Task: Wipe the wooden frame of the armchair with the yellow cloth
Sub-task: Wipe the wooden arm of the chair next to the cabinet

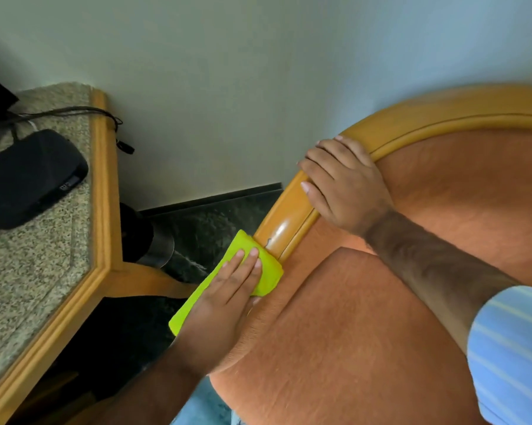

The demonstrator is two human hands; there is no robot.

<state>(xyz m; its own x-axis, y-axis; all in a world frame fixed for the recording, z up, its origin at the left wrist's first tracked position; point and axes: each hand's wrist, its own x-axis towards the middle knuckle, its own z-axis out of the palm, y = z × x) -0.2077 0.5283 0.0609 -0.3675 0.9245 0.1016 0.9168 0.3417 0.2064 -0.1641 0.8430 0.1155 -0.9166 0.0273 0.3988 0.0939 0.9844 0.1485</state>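
Far left: worktop [29, 286] with speckled granite-look top and a rounded honey-wood edge band; black rounded device [29, 176] lies on it, black cable [74, 111] trails over the edge toward the pale wall. Below it, dark green marbled floor [209, 222] and a black/metal cylindrical object [145, 240], partly hidden (can't tell what it is)

Yellow cloth [267, 271]: lime-yellow, soft microfibre look, folded into a flat pad. Long axis runs diagonally from lower left to upper right, upper end butted against the frame. Left hand [228, 302] lies flat on top of it, fingers [246, 265] straight, close together and pointing up-right, palm pressing down, not curled round the cloth. Lower left corner of the cloth sticks out past the wrist

Wooden frame [289, 216] of the armchair: glossy, smooth, orange-brown varnish, rounded profile with a groove line along the inner edge. It rises from the cloth up-right, then arcs right along the top of the backrest. Small chip or mark in the finish just above the cloth

Right hand [344, 185] sits higher up the same rail, fingers [317, 167] draped over its outer side, loosely curled on the wood, well apart from the cloth. Forearm runs down-right to a blue striped sleeve [510, 354]

Upholstery [366, 332]: rust-orange, short velvety nap, plump seat cushion and padded back
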